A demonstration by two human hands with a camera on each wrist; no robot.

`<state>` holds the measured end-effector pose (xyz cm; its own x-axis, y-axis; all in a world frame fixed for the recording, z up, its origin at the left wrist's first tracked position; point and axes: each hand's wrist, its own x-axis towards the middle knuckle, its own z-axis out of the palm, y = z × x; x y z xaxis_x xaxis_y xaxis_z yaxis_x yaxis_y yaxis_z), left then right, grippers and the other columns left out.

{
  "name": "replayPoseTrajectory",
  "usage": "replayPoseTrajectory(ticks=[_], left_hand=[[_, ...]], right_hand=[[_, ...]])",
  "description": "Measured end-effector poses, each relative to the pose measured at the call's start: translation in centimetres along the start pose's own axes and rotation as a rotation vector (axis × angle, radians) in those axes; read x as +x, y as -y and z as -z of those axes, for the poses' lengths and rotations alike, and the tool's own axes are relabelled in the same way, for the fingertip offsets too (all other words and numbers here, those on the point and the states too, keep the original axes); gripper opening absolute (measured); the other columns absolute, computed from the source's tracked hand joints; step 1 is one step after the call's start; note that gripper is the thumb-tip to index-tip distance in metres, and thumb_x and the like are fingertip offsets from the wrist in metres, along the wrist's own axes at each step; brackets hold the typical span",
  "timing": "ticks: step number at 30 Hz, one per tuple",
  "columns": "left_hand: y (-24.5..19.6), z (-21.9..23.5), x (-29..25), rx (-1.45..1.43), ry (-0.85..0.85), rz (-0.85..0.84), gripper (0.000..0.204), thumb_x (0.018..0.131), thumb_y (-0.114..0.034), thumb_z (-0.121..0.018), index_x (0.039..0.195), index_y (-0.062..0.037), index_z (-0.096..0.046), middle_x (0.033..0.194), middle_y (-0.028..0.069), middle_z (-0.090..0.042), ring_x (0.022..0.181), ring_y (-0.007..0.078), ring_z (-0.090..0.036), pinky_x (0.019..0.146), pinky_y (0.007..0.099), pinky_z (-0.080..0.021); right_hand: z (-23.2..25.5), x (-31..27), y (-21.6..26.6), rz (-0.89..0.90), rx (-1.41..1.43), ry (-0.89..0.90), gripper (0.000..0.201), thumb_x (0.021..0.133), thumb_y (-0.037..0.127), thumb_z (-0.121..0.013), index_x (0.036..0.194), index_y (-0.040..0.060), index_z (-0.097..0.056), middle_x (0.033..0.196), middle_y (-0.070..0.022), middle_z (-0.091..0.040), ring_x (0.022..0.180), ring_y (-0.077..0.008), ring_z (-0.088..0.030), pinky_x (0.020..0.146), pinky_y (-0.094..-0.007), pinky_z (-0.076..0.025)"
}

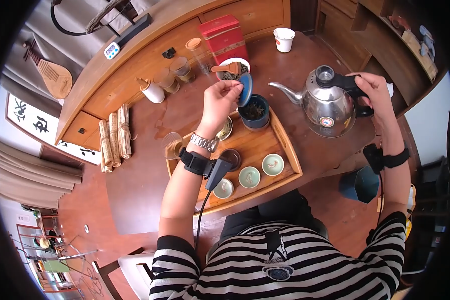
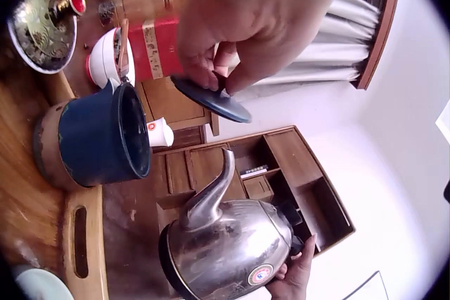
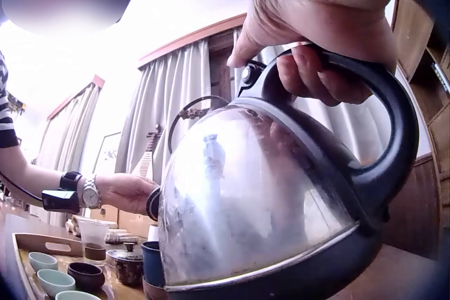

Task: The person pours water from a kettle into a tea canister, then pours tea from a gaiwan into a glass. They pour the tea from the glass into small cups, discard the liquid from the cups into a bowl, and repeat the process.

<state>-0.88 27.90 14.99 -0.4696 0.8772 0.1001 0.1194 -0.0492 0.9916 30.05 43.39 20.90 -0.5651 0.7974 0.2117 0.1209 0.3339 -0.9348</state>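
1. Firmly, the left hand (image 1: 220,102) pinched the blue lid (image 1: 245,90) between thumb and fingertips — narrow at the tips, with the lid tilted steeply

2. That lid hung near the blue pot (image 1: 255,123) and above its rim, apart from it in the left wrist view; the open pot stood at the far end of the wooden tray (image 1: 259,149) with dark leaves inside

3. Meanwhile the right hand (image 1: 377,95) held the steel kettle (image 1: 325,109), its fingers curled around the black handle; the spout pointed towards the pot and stayed well short of it — whether the kettle's base touched the desk (image 1: 145,192), I could not tell

4. Three pale green cups (image 1: 249,183) stood in a row along the tray's near side, with a dark cup (image 1: 235,158) just behind them, partly hidden by the left wrist's camera

5. Beyond the pot, a white bowl (image 1: 220,76) of dry leaves carried a wooden scoop (image 1: 226,69); close behind it rose a red box (image 1: 225,39), with a paper cup (image 1: 284,41) farther right

6. Over on the desk's left side lay rolled bamboo bundles (image 1: 116,135), well apart from both hands
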Motion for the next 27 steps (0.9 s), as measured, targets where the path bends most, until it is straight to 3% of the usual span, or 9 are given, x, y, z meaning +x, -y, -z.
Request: replayPoseTrajectory(ticks=[3, 6, 9, 10, 11, 13, 15, 22, 27], left_hand=[[0.7, 0.8, -0.4, -0.229, 0.005, 0.024, 0.018, 0.085, -0.010, -0.057, 0.097, 0.0042, -0.058, 0.083, 0.0039, -0.061, 0.070, 0.0073, -0.054, 0.065, 0.0208, -0.045], [1.1, 1.3, -1.0, -0.403, 0.006, 0.044, 0.017, 0.085, -0.009, -0.057, 0.097, 0.0033, -0.058, 0.083, 0.0030, -0.060, 0.070, 0.0079, -0.053, 0.065, 0.0209, -0.044], [1.4, 1.7, -1.6, -0.471, -0.016, 0.050, 0.016, 0.085, -0.009, -0.057, 0.096, 0.0031, -0.058, 0.081, 0.0026, -0.059, 0.069, 0.0084, -0.052, 0.065, 0.0216, -0.043], [1.6, 1.8, -1.7, -0.475, -0.027, 0.051, 0.016, 0.085, -0.009, -0.057, 0.096, 0.0033, -0.058, 0.081, 0.0027, -0.059, 0.069, 0.0084, -0.052, 0.065, 0.0217, -0.043], [1.7, 1.9, -1.9, -0.481, -0.040, 0.052, 0.017, 0.085, -0.009, -0.057, 0.096, 0.0036, -0.058, 0.081, 0.0027, -0.059, 0.069, 0.0085, -0.052, 0.065, 0.0219, -0.043], [2.0, 2.0, -2.2, -0.469, -0.052, 0.054, 0.017, 0.085, -0.009, -0.057, 0.095, 0.0038, -0.058, 0.080, 0.0026, -0.059, 0.068, 0.0085, -0.051, 0.065, 0.0219, -0.043], [2.1, 2.1, -2.4, -0.456, -0.065, 0.052, 0.017, 0.085, -0.009, -0.057, 0.095, 0.0040, -0.058, 0.080, 0.0026, -0.059, 0.068, 0.0085, -0.051, 0.065, 0.0219, -0.043], [2.8, 2.2, -2.9, -0.436, -0.094, 0.042, 0.016, 0.083, -0.010, -0.060, 0.093, 0.0029, -0.060, 0.079, 0.0026, -0.061, 0.064, 0.0062, -0.052, 0.060, 0.0191, -0.044], [2.8, 2.3, -2.9, -0.410, -0.063, 0.062, 0.019, 0.086, -0.012, -0.056, 0.097, 0.0042, -0.057, 0.082, 0.0025, -0.059, 0.069, 0.0069, -0.051, 0.066, 0.0202, -0.044]], right_hand=[[-1.5, 1.4, 3.2, -0.014, -0.100, 0.107, 0.025, 0.081, 0.024, -0.062, 0.086, -0.0001, -0.067, 0.061, 0.0003, -0.058, 0.046, -0.0022, -0.041, 0.042, -0.0189, -0.029], [-3.8, 2.7, 5.3, 0.128, -0.318, 0.136, 0.033, 0.075, 0.030, -0.067, 0.077, -0.0032, -0.067, 0.060, -0.0026, -0.059, 0.053, -0.0082, -0.052, 0.051, -0.0230, -0.040], [-5.8, 3.6, 7.6, 0.229, -0.578, 0.218, 0.037, 0.072, 0.036, -0.068, 0.075, -0.0009, -0.067, 0.056, -0.0056, -0.058, 0.052, -0.0094, -0.053, 0.051, -0.0249, -0.040], [-6.6, 3.8, 8.3, 0.276, -0.647, 0.210, 0.040, 0.068, 0.042, -0.068, 0.072, 0.0019, -0.068, 0.052, -0.0094, -0.055, 0.048, -0.0157, -0.053, 0.050, -0.0282, -0.042], [-7.3, 4.0, 9.2, 0.279, -0.653, 0.216, 0.040, 0.068, 0.042, -0.068, 0.072, 0.0019, -0.068, 0.052, -0.0094, -0.055, 0.048, -0.0157, -0.053, 0.050, -0.0282, -0.042], [-8.6, 4.4, 10.8, 0.315, -1.000, 0.239, 0.042, 0.066, 0.046, -0.067, 0.068, 0.0031, -0.068, 0.049, -0.0117, -0.053, 0.046, -0.0233, -0.053, 0.050, -0.0313, -0.043], [-9.8, 4.5, 11.0, 0.424, -0.940, 0.206, 0.046, 0.065, 0.048, -0.066, 0.063, 0.0018, -0.066, 0.045, -0.0132, -0.049, 0.045, -0.0271, -0.052, 0.049, -0.0333, -0.043], [-13.5, 5.4, 14.0, 0.696, -1.286, 0.265, 0.047, 0.062, 0.046, -0.066, 0.057, -0.0001, -0.061, 0.043, -0.0155, -0.046, 0.046, -0.0314, -0.051, 0.045, -0.0369, -0.040], [-14.8, 4.8, 15.2, 0.732, -1.344, 0.290, 0.046, 0.061, 0.046, -0.066, 0.057, 0.0001, -0.062, 0.043, -0.0159, -0.046, 0.047, -0.0319, -0.052, 0.047, -0.0367, -0.041]])
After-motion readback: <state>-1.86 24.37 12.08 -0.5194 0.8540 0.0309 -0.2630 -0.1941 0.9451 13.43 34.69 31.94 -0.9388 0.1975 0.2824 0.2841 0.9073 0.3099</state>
